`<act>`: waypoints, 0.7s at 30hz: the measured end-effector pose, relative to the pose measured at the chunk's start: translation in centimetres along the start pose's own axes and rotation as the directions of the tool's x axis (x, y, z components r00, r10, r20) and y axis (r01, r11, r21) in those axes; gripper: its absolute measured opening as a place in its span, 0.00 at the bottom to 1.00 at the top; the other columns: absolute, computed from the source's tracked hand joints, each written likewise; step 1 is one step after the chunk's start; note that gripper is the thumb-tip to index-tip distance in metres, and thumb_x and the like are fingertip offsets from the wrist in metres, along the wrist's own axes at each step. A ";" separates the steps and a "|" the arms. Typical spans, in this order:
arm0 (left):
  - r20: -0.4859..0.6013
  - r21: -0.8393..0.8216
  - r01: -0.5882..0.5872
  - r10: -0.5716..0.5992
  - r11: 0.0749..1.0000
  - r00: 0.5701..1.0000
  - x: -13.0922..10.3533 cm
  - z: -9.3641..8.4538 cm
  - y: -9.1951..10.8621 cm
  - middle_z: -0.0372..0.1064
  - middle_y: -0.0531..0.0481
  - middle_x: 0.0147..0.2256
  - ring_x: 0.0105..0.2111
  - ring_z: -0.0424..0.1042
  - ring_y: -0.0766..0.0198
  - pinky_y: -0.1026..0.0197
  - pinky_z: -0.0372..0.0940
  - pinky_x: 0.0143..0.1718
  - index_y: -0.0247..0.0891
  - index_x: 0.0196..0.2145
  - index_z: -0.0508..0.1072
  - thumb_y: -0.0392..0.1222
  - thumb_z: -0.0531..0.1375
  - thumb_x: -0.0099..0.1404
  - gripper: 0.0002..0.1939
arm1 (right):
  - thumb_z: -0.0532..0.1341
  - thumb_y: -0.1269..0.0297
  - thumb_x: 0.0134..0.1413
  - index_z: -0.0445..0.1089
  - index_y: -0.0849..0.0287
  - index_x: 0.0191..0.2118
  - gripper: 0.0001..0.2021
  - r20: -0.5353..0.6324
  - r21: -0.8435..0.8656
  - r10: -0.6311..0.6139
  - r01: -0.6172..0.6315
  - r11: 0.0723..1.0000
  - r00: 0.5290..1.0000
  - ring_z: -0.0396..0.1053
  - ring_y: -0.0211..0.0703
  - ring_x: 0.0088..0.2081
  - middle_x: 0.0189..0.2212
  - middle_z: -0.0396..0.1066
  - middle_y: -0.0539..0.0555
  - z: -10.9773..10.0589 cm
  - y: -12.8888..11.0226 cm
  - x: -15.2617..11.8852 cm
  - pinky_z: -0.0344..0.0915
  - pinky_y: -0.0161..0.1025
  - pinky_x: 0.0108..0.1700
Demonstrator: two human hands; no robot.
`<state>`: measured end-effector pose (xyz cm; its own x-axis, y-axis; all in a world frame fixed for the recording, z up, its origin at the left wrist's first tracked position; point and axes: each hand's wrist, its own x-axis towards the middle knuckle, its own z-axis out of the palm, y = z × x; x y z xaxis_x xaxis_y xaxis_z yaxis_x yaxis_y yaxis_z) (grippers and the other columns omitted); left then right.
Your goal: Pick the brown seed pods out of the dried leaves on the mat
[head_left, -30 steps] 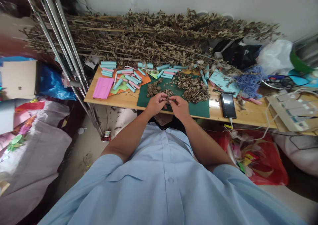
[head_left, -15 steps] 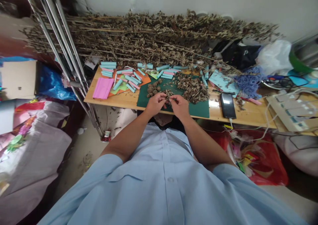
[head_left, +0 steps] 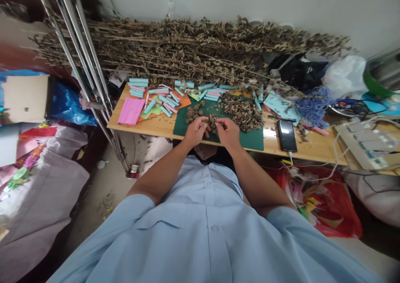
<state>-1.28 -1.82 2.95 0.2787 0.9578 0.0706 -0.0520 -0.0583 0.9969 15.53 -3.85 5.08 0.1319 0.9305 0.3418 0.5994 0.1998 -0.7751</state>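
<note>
My left hand [head_left: 195, 132] and my right hand [head_left: 228, 133] meet at the front of a green mat [head_left: 254, 143]. Between them is a small clump of dried leaves [head_left: 213, 122]. The fingers of both hands are bent and closed on its two sides. Just behind my left hand sit several round brown balls of dried leaf [head_left: 194, 111]. A larger loose pile of dried leaves [head_left: 245, 113] spreads over the mat behind and to the right of my right hand. Exactly what each fingertip pinches is too small to make out.
Rolled blue and pink papers [head_left: 162, 100] and a pink sheet stack [head_left: 131, 111] lie left. Dried stalks [head_left: 187, 45] line the wall. A phone [head_left: 286, 135], blue yarn [head_left: 315, 104] and a power strip [head_left: 362, 143] are right. Metal crutches [head_left: 84, 54] lean at the table's left end.
The fingers of my right hand have shifted slightly at the clump, and more of the clump shows between the hands. The whole view has tipped a little.
</note>
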 end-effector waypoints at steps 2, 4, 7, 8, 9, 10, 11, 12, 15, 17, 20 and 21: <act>-0.032 0.000 -0.003 0.003 1.000 0.999 0.0 0.0 -0.1 0.73 0.53 0.31 0.22 0.72 0.71 0.66 0.64 0.27 0.37 0.52 0.67 0.40 0.54 0.70 0.14 | 0.59 0.61 0.62 0.76 0.57 0.43 0.10 -0.025 -0.014 -0.030 0.029 0.999 0.999 0.74 0.45 0.38 0.39 0.78 0.56 -0.1 0.0 0.6 0.71 0.44 0.45; -0.050 -0.005 -0.012 0.011 1.000 0.999 0.0 0.1 -0.2 0.72 0.54 0.30 0.21 0.71 0.71 0.66 0.63 0.27 0.38 0.51 0.68 0.39 0.54 0.69 0.14 | 0.58 0.62 0.64 0.76 0.56 0.43 0.10 0.004 -0.047 -0.098 0.098 0.994 0.995 0.74 0.46 0.41 0.40 0.78 0.56 -0.2 0.0 1.2 0.71 0.45 0.48; -0.061 -0.016 -0.022 0.021 1.000 0.998 -0.1 0.1 -0.2 0.72 0.54 0.29 0.21 0.70 0.71 0.66 0.64 0.27 0.37 0.51 0.68 0.40 0.55 0.69 0.13 | 0.58 0.63 0.64 0.77 0.55 0.42 0.09 0.098 -0.079 -0.193 0.201 0.976 0.976 0.74 0.48 0.46 0.43 0.77 0.57 -0.5 0.1 1.8 0.70 0.47 0.52; -0.065 -0.020 -0.021 0.020 1.000 0.998 -0.1 0.1 -0.2 0.72 0.54 0.29 0.21 0.70 0.71 0.66 0.64 0.27 0.37 0.51 0.68 0.40 0.55 0.69 0.13 | 0.58 0.63 0.64 0.77 0.55 0.41 0.09 0.111 -0.081 -0.206 0.216 0.973 0.972 0.74 0.49 0.47 0.43 0.77 0.57 -0.6 0.2 1.9 0.70 0.47 0.52; -0.068 -0.024 -0.019 0.017 1.000 0.998 -0.1 0.1 -0.2 0.72 0.54 0.30 0.21 0.70 0.71 0.66 0.64 0.27 0.37 0.50 0.68 0.40 0.55 0.69 0.13 | 0.58 0.63 0.64 0.77 0.55 0.41 0.09 0.106 -0.084 -0.208 0.218 0.972 0.972 0.74 0.49 0.46 0.43 0.77 0.57 -0.7 0.3 2.0 0.70 0.48 0.52; -0.070 -0.029 -0.017 0.015 0.999 0.997 -0.1 0.1 -0.2 0.72 0.54 0.30 0.21 0.70 0.71 0.66 0.64 0.27 0.37 0.50 0.68 0.40 0.55 0.69 0.13 | 0.58 0.63 0.64 0.77 0.55 0.41 0.09 0.086 -0.087 -0.202 0.209 0.974 0.976 0.74 0.49 0.46 0.43 0.77 0.57 -0.8 0.4 2.0 0.70 0.48 0.52; -0.071 -0.034 -0.017 0.015 0.999 0.997 -0.1 0.1 -0.3 0.72 0.54 0.30 0.21 0.70 0.71 0.66 0.64 0.27 0.37 0.50 0.68 0.40 0.55 0.69 0.13 | 0.58 0.63 0.64 0.77 0.55 0.41 0.10 0.060 -0.091 -0.190 0.195 0.977 0.980 0.74 0.49 0.46 0.42 0.78 0.57 -0.9 0.6 1.9 0.70 0.48 0.52; -0.071 -0.039 -0.019 0.016 0.999 0.997 -0.1 0.1 -0.3 0.72 0.54 0.30 0.21 0.70 0.72 0.66 0.64 0.27 0.37 0.51 0.68 0.39 0.55 0.69 0.13 | 0.58 0.63 0.64 0.77 0.55 0.41 0.10 0.033 -0.095 -0.177 0.179 0.979 0.984 0.74 0.49 0.46 0.42 0.78 0.57 -1.0 0.7 1.7 0.71 0.49 0.52; -0.067 -0.049 -0.034 0.030 0.998 0.997 -0.1 0.1 -0.3 0.72 0.54 0.29 0.20 0.69 0.72 0.66 0.64 0.26 0.37 0.50 0.68 0.40 0.55 0.69 0.13 | 0.58 0.62 0.64 0.77 0.54 0.42 0.10 -0.013 -0.104 -0.149 0.147 0.984 0.989 0.75 0.49 0.45 0.42 0.79 0.56 -1.2 0.8 0.7 0.72 0.48 0.50; -0.058 -0.042 -0.037 0.034 0.998 0.998 -0.1 0.0 -0.2 0.72 0.54 0.29 0.20 0.69 0.72 0.66 0.64 0.26 0.37 0.50 0.68 0.40 0.55 0.69 0.13 | 0.57 0.63 0.64 0.77 0.54 0.43 0.10 0.002 -0.105 -0.155 0.155 0.982 0.988 0.76 0.48 0.44 0.41 0.79 0.56 -1.3 0.8 -0.4 0.72 0.47 0.51; -0.060 -0.039 -0.046 0.044 0.998 0.997 -0.1 0.1 -0.2 0.72 0.54 0.29 0.20 0.69 0.72 0.67 0.64 0.25 0.37 0.48 0.69 0.41 0.56 0.68 0.12 | 0.57 0.62 0.65 0.77 0.54 0.42 0.10 0.052 -0.116 -0.159 0.164 0.980 0.986 0.76 0.47 0.44 0.41 0.79 0.56 -1.6 1.1 -2.1 0.72 0.46 0.50; -0.058 -0.027 -0.047 0.046 0.999 0.997 -0.1 0.1 -0.3 0.72 0.54 0.29 0.20 0.69 0.72 0.67 0.64 0.25 0.37 0.48 0.70 0.41 0.57 0.68 0.12 | 0.57 0.62 0.64 0.77 0.54 0.42 0.10 0.052 -0.117 -0.161 0.166 0.979 0.986 0.76 0.47 0.44 0.41 0.79 0.56 -1.9 1.3 -2.5 0.72 0.46 0.50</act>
<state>-1.21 -1.94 2.68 0.2201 0.9688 0.1140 -0.0908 -0.0960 0.9912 17.47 -6.49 4.16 -0.0072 0.9008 0.4341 0.7011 0.3141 -0.6401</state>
